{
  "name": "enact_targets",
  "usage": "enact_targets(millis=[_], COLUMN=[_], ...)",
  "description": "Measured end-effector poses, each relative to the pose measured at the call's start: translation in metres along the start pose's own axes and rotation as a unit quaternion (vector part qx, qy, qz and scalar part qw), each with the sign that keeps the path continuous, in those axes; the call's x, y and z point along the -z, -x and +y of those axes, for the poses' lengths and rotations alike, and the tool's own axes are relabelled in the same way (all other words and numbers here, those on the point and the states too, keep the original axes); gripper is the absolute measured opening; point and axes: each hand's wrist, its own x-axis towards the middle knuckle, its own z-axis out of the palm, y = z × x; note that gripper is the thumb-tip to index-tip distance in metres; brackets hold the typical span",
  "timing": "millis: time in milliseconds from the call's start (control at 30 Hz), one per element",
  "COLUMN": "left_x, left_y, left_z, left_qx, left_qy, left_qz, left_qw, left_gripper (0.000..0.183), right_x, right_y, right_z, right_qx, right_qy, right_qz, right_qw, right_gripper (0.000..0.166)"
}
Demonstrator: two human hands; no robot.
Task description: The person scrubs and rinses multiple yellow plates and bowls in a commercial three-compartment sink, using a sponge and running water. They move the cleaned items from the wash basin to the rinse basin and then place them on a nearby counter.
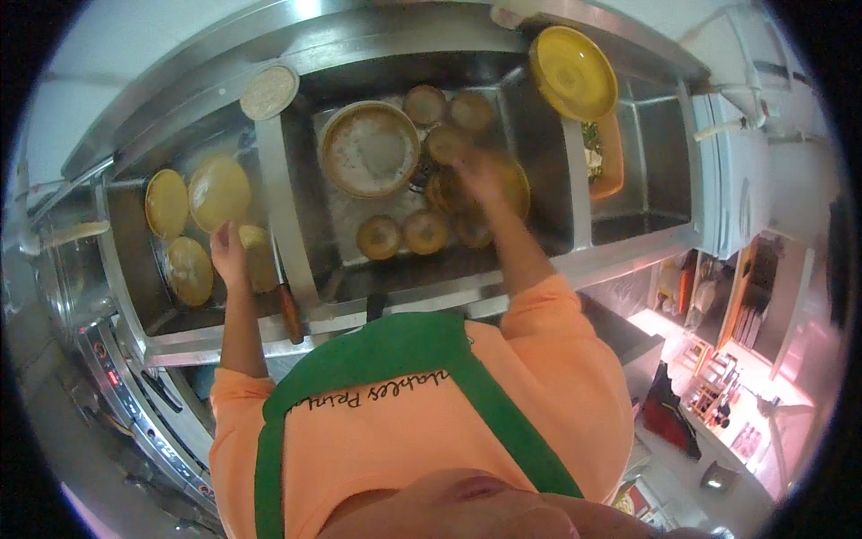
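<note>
My left hand [230,255] is over the left basin [124,296] of a steel sink. Its fingertips meet the lower rim of a yellow dish [219,192]; whether they grip it is unclear. Other yellow dishes [167,202] lie around it, one partly behind my wrist. Motion blurs my right hand [479,176] in the middle basin [545,168]. Its fingers reach a small round bowl [444,143], and their grip cannot be made out. Beneath this hand is a larger yellow dish [515,192], partly hidden. A wide round bowl [370,149] of cloudy liquid stands to its left.
Several small bowls [424,232] sit in the middle basin. A long-handled tool with a wooden handle [289,313] leans over the left divider, below a round pale pad [269,93]. On the right divider, a yellow plate [574,73] overlaps an orange container [611,162] holding green scraps.
</note>
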Motion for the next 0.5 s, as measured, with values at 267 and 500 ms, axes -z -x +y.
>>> enact_targets(millis=[267, 500], left_x=[-0.070, -0.127], left_y=[0.086, 0.131], left_z=[0.096, 0.136], left_qx=[-0.108, 0.114], left_qy=[-0.035, 0.182], left_qz=[-0.149, -0.421], left_qw=[0.982, 0.881], left_gripper=[0.016, 0.027], right_x=[-0.003, 0.083], right_y=[0.042, 0.061], right_z=[0.043, -0.039], right_qx=[-0.004, 0.099], right_qy=[0.263, 0.159], right_qz=[-0.101, -0.065], right_qw=[0.959, 0.980], right_gripper=[0.043, 0.037])
